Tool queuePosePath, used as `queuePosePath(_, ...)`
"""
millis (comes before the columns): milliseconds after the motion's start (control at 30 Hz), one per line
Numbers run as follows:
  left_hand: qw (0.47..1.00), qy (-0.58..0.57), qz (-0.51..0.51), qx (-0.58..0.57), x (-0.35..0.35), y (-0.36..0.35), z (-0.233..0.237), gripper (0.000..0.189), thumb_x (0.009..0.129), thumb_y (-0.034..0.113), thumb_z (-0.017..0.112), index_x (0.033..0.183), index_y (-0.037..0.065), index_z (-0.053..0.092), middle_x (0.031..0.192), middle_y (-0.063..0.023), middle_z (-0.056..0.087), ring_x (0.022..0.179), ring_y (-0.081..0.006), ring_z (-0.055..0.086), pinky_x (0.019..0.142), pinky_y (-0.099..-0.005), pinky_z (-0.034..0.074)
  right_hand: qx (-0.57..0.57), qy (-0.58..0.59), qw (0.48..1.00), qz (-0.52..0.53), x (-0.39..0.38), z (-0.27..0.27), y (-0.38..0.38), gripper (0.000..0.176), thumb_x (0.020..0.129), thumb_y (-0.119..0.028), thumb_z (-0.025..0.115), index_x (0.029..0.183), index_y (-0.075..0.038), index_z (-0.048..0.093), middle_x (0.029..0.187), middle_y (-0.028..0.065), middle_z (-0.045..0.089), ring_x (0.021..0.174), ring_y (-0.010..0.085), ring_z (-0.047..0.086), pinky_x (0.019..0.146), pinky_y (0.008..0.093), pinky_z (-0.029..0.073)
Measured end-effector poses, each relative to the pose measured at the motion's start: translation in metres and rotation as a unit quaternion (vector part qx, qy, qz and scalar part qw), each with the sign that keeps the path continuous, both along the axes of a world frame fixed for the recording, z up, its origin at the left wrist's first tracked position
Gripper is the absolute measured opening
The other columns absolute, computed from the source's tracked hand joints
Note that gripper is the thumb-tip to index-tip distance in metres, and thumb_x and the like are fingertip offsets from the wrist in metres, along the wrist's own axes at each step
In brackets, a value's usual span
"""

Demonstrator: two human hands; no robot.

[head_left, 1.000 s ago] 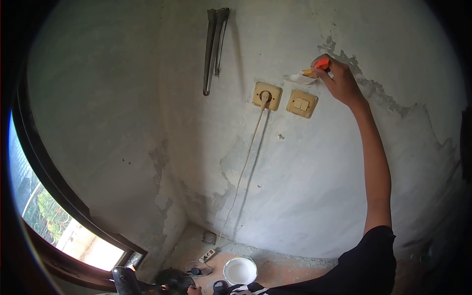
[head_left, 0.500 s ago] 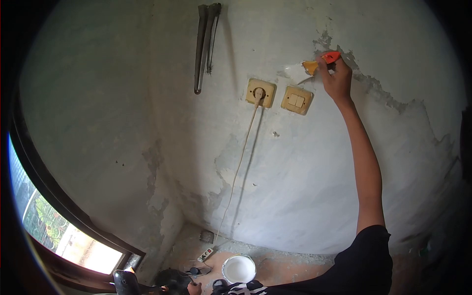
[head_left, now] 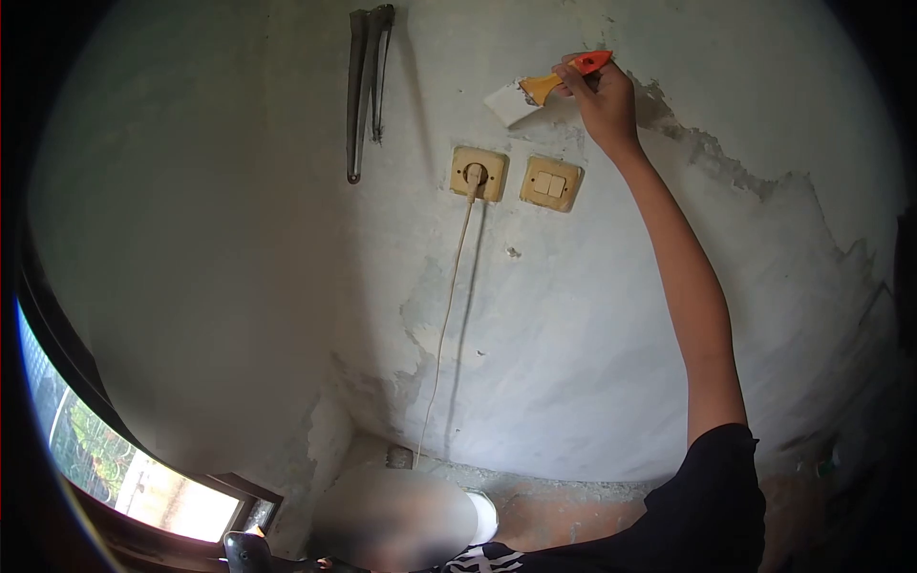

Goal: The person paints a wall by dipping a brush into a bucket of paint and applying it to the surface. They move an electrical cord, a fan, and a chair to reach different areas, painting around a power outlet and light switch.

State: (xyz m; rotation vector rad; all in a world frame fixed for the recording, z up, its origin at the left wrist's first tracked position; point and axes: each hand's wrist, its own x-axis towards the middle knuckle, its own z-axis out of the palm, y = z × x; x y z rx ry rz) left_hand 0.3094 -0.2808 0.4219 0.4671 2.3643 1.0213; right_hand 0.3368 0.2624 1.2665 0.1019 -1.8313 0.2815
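My right hand (head_left: 607, 107) is raised to the wall, its fingers closed around the handle of a paintbrush (head_left: 543, 90). The brush has a red-orange grip end, a yellow neck and a broad white head pointing left, held against or very near the wall. Just below it are a light switch (head_left: 551, 184) and a yellowed wall socket (head_left: 479, 175) with a plug in it. At the bottom, where my left hand showed earlier, a blurred patch hides it, so its fingers cannot be made out. A white bucket (head_left: 485, 516) is partly covered by that blur.
A dark metal bracket (head_left: 365, 95) hangs on the wall at upper left. A pale cable (head_left: 449, 325) drops from the plug towards the floor. Paint peels off the wall (head_left: 726, 164) on the right. A window (head_left: 143, 468) lies at lower left.
My right hand and the paintbrush have moved left and up across the wall, now above the socket and switch. The view has shifted slightly, and a blur now covers the lower-left floor area.
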Motion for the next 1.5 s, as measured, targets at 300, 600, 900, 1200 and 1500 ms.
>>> queuePosePath(300, 0.995, 0.067, -0.065, -0.033, 0.002, 0.018, -0.015, 0.035, 0.077, 0.035, 0.062, 0.081, 0.0, 0.062, 0.081, -0.0236, 0.061, 0.077, -0.0407, 0.057, 0.067, -0.0481, 0.043, -0.166, -0.014, 0.978, 0.128, 0.023, -0.044, 0.005, 0.011, 0.078, -0.002, 0.068, 0.081, -0.001, 0.057, 0.092, 0.0124, 0.067, 0.084, 0.0153, 0.064, 0.079, 0.0268, 0.05)
queuePosePath(600, 0.995, 0.094, -0.027, 0.01, 0.008, 0.016, -0.023, 0.043, 0.078, 0.042, 0.06, 0.074, -0.001, 0.062, 0.071, -0.0237, 0.06, 0.069, -0.0418, 0.057, 0.061, -0.0491, 0.043, 0.11, -0.095, 0.989, 0.015, 0.045, -0.053, -0.006, 0.013, 0.074, 0.01, 0.061, 0.075, -0.001, 0.056, 0.099, 0.0123, 0.066, 0.097, 0.0192, 0.062, 0.083, 0.0287, 0.049)
queuePosePath(900, 0.988, -0.073, 0.098, -0.095, 0.009, 0.033, 0.051, 0.031, 0.067, 0.021, 0.071, 0.079, -0.007, 0.062, 0.074, -0.0195, 0.065, 0.071, -0.0271, 0.065, 0.065, -0.037, 0.049, 0.289, -0.198, 0.934, -0.072, 0.045, -0.027, -0.003, 0.024, 0.065, 0.011, 0.065, 0.069, -0.002, 0.046, 0.087, 0.0108, 0.065, 0.085, 0.0231, 0.063, 0.068, 0.0294, 0.05)
queuePosePath(1200, 0.988, -0.083, 0.103, -0.086, 0.017, 0.03, 0.058, 0.03, 0.069, 0.021, 0.071, 0.076, -0.006, 0.06, 0.069, -0.0178, 0.063, 0.067, -0.0257, 0.063, 0.063, -0.0365, 0.048, 0.31, -0.227, 0.911, -0.146, 0.084, -0.015, -0.01, 0.027, 0.062, 0.013, 0.064, 0.065, -0.004, 0.043, 0.079, 0.0104, 0.062, 0.083, 0.022, 0.063, 0.066, 0.0284, 0.05)
queuePosePath(1500, 0.987, -0.093, 0.092, -0.092, 0.006, 0.013, 0.041, 0.032, 0.065, 0.024, 0.072, 0.076, -0.004, 0.062, 0.073, -0.0195, 0.065, 0.075, -0.0317, 0.065, 0.069, -0.0386, 0.05, 0.232, -0.137, 0.961, -0.068, 0.081, -0.006, -0.024, 0.018, 0.068, 0.009, 0.062, 0.067, -0.002, 0.048, 0.08, 0.0081, 0.064, 0.083, 0.0191, 0.064, 0.071, 0.0276, 0.051)
